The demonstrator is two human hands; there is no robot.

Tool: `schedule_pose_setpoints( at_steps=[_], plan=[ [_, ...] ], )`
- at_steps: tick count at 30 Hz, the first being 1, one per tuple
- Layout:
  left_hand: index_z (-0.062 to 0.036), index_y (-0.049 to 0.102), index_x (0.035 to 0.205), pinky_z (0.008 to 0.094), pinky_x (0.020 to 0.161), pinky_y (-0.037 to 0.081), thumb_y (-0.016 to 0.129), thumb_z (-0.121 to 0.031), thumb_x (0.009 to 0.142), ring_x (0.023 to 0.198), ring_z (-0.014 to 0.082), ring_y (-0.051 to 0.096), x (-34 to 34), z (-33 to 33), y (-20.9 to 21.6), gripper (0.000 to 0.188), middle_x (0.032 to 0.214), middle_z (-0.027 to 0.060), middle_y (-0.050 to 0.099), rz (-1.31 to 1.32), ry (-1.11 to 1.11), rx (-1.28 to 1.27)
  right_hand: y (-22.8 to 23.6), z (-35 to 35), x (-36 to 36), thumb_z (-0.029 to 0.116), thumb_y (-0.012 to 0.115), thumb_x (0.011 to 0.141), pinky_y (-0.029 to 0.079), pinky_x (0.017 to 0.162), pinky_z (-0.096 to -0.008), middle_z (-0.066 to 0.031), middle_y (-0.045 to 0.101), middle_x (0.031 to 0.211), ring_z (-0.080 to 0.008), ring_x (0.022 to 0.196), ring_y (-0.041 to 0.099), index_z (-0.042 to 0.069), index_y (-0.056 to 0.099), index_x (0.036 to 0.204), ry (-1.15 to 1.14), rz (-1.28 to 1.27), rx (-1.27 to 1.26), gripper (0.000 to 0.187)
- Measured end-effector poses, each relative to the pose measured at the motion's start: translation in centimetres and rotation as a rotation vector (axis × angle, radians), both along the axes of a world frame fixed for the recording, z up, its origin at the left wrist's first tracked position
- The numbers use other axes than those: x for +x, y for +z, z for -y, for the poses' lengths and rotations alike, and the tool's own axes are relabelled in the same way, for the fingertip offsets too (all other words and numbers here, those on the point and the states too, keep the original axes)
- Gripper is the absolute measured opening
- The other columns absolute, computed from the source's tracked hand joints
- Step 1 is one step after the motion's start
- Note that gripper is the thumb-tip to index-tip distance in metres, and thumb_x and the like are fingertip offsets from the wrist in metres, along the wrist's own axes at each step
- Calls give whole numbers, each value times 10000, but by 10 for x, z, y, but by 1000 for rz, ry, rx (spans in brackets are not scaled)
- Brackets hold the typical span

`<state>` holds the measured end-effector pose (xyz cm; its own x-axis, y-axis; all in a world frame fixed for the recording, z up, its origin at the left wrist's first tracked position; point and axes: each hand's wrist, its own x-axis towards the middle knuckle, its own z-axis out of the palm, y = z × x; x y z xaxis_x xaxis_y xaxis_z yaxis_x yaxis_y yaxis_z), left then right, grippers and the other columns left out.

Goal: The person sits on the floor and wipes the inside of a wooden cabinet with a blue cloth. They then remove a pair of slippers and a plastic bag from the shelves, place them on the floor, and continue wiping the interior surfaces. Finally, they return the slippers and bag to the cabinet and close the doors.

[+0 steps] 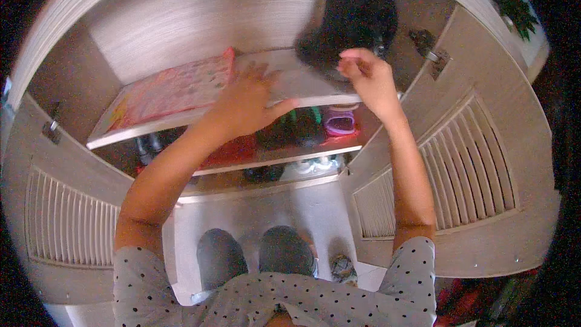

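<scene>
Looks partway: pink sheet (175,88) laid over the shelf's (302,79) left end, right end uncovered, black bag (357,18) toward the back right corner. My left hand (247,100) spread flat, nothing gripped; right hand (374,79) curled by the bag (blurry, can't tell if empty).

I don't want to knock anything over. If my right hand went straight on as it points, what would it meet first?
Probably the black object on the right of the upper shelf; it lies right beyond your right hand. Depth between them is unclear.
</scene>
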<state>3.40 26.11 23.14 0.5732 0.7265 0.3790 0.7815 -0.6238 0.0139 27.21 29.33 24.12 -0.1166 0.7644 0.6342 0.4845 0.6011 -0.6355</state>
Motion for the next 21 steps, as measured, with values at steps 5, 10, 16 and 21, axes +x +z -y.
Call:
schedule_pose_setpoints(
  at_steps=[5, 10, 16, 21],
  plan=[
    [-19, 484, 1115, 382, 939, 325, 553, -351, 783, 1084, 350, 423, -63, 37, 2, 475, 1155, 205, 458, 212, -76, -202, -10, -21, -75, 206, 490, 838, 463, 715, -302, -129, 597, 945, -213, 782, 597, 5, 533, 1042, 212, 479, 260, 290],
    [-29, 542, 1028, 391, 893, 367, 655, -215, 702, 1035, 330, 466, -169, 84, 22, 392, 1056, 192, 521, 202, 135, -7, 30, 1, -113, 223, 494, 818, 414, 828, -334, -165, 577, 989, -267, 935, 553, 3, 568, 992, 308, 964, -287, 290],
    [-29, 587, 906, 352, 834, 412, 600, -165, 745, 950, 297, 519, -245, 120, 6, 211, 992, 149, 554, 228, 418, 22, 25, 0, -196, 222, 567, 748, 427, 773, -358, -190, 580, 942, -276, 866, 575, 79, 573, 1018, 545, 775, 17, 306],
    [-44, 566, 938, 369, 829, 420, 597, -86, 694, 958, 288, 510, -263, 139, -30, 250, 1021, 115, 539, 155, 417, 266, 16, -23, -226, 269, 608, 715, 445, 713, -357, -165, 583, 860, -281, 762, 570, 73, 564, 991, 280, 867, -41, 342]
  ],
)
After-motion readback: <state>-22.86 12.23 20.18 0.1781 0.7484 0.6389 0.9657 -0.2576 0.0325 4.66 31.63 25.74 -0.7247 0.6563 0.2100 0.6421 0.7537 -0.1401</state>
